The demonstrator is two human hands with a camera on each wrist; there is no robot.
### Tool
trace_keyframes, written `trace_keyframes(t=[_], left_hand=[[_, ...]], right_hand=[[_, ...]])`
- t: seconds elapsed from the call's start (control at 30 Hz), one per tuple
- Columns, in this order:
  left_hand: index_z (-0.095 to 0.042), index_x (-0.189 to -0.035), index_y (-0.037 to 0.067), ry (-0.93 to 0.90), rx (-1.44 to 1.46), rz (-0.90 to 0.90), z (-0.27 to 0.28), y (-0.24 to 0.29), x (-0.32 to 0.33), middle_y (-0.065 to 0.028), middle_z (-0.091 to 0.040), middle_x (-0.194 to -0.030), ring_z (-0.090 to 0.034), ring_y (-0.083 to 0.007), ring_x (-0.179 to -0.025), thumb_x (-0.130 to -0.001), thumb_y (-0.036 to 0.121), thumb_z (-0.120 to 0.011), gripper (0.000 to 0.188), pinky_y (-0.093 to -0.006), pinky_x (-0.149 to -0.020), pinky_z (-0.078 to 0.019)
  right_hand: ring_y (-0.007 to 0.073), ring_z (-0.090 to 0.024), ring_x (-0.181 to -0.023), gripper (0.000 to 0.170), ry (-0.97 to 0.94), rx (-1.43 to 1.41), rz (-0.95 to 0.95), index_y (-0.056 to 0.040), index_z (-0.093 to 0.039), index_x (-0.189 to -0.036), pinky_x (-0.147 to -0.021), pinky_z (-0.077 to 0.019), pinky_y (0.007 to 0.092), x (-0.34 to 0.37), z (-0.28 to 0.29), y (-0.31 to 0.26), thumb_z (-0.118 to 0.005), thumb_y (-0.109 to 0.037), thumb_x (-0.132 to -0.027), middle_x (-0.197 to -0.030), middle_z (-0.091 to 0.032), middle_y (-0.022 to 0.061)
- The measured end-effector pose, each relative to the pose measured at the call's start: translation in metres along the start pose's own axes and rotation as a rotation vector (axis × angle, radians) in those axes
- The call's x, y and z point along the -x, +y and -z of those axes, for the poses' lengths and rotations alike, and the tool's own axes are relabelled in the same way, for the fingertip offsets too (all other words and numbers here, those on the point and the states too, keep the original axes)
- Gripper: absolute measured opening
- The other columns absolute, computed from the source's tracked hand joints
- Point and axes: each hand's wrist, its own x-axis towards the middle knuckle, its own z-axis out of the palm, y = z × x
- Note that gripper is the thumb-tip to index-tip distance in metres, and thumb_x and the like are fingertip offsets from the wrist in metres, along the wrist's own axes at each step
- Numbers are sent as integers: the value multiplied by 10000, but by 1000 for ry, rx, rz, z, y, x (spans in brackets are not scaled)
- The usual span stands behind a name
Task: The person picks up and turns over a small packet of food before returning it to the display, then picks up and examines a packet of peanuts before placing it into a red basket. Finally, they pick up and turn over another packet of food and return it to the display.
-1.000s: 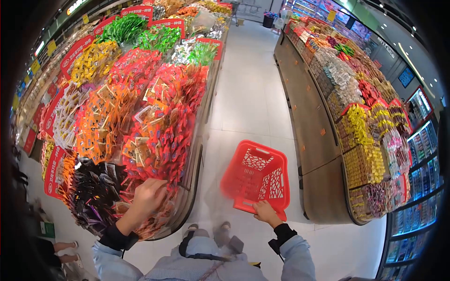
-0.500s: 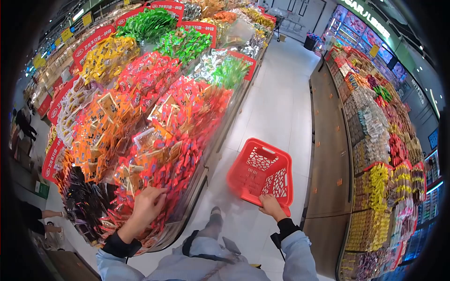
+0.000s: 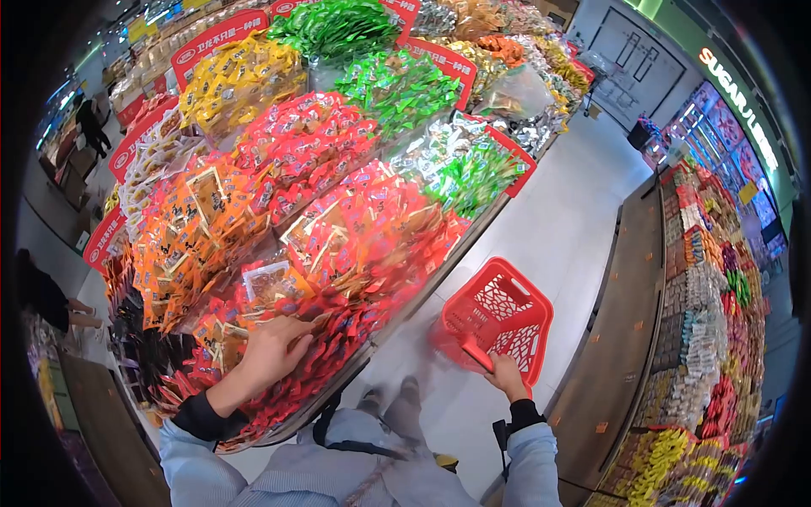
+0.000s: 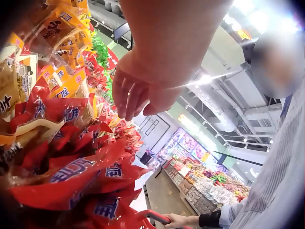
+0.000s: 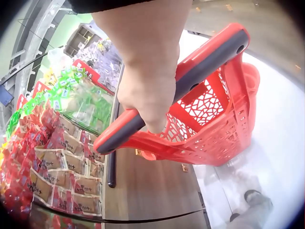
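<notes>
The left hand (image 3: 274,351), fingers loosely bent and gripping nothing visible, hung over red packets (image 3: 351,329) heaped on the stall; well apart, the right hand (image 3: 507,377) was wrapped round the handle (image 3: 477,355) of a red basket (image 3: 470,317) in the aisle. The stall's edge (image 3: 439,272) ran between. Green packets (image 3: 342,27) lay farther back; a wooden-sided display (image 3: 625,296) flanked the aisle. A red placard (image 3: 448,68) read "卫龙不只是一种辣", a lit sign (image 3: 728,84) "SUGAR".
</notes>
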Motion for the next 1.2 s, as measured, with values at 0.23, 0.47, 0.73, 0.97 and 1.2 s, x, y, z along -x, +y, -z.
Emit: trace_keyframes(t=[0.23, 0.47, 0.73, 0.97, 1.2], left_hand=[[-619, -884, 43, 34, -27, 102, -22, 22, -48, -100, -605, -779, -589, -271, -674, -757, 101, -605, 140, -356, -583, -478], [-612, -881, 17, 99, -22, 157, -49, 50, -105, -125, -618, -817, -601, -286, -748, -763, 77, -608, 133, -352, -654, -488], [-612, -871, 25, 159, -13, 163, -55, 47, -131, -107, -613, -794, -597, -265, -706, -722, 33, -633, 151, -342, -604, -489], [-612, -891, 34, 224, -28, 127, -45, 34, -140, -95, -606, -766, -594, -253, -686, -719, 24, -639, 175, -328, -582, -485], [-611, -938, 30, 198, 47, 208, -36, 40, -153, -97, -606, -783, -606, -229, -689, -743, 13, -623, 196, -315, -589, -502]], right_hand=[[336, -553, -784, 402, 31, 1, 40, -27, -477, -854, -759, -411, 417, -61, 25, 57, -710, -233, -599, -772, -581, 174], [375, -556, -744, 411, 73, -1, 54, -17, -466, -831, -697, -431, 449, -130, 45, 99, -720, -246, -604, -734, -574, 205], [363, -571, -805, 402, -47, -26, 7, -21, -469, -840, -716, -449, 448, -156, 56, 126, -706, -265, -626, -807, -577, 224], [330, -569, -778, 305, 161, -119, -28, -19, -545, -817, -698, -454, 431, -183, 143, 86, -635, -295, -723, -804, -582, 153], [274, -527, -705, 93, 718, -294, 538, -36, -530, -784, -622, -421, 357, -289, 312, -9, -607, -52, -734, -743, -535, 103]])
